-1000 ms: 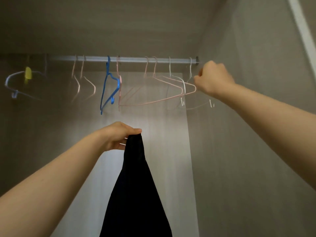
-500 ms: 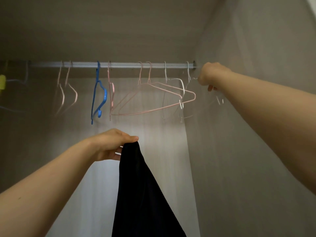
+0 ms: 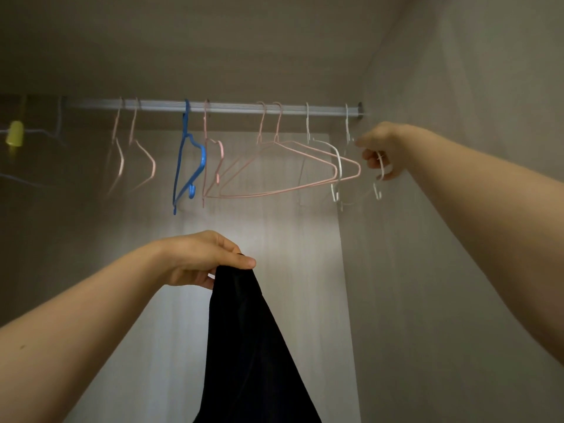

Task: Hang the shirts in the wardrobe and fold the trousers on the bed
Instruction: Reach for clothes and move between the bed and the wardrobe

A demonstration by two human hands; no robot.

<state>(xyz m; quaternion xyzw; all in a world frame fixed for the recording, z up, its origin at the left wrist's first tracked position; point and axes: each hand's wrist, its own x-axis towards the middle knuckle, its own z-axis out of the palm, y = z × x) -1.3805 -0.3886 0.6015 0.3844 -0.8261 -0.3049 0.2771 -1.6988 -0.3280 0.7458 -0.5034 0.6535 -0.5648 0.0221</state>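
I look up into the wardrobe. My left hand pinches the top of a black garment, which hangs straight down at the bottom centre. My right hand is raised to the right end of the metal rail and grips the shoulder of a white hanger, the last one on the rail. That hanger's hook is still over the rail. Its far side is faint and blurred.
Several empty hangers hang along the rail: pink wire hangers, a blue plastic hanger, another white hanger. A yellow clip shows at the far left. The wardrobe side wall stands close on the right.
My right hand has dropped from beside the rail's end and closed round the white hanger's shoulder. The left hand keeps its hold on the black garment.
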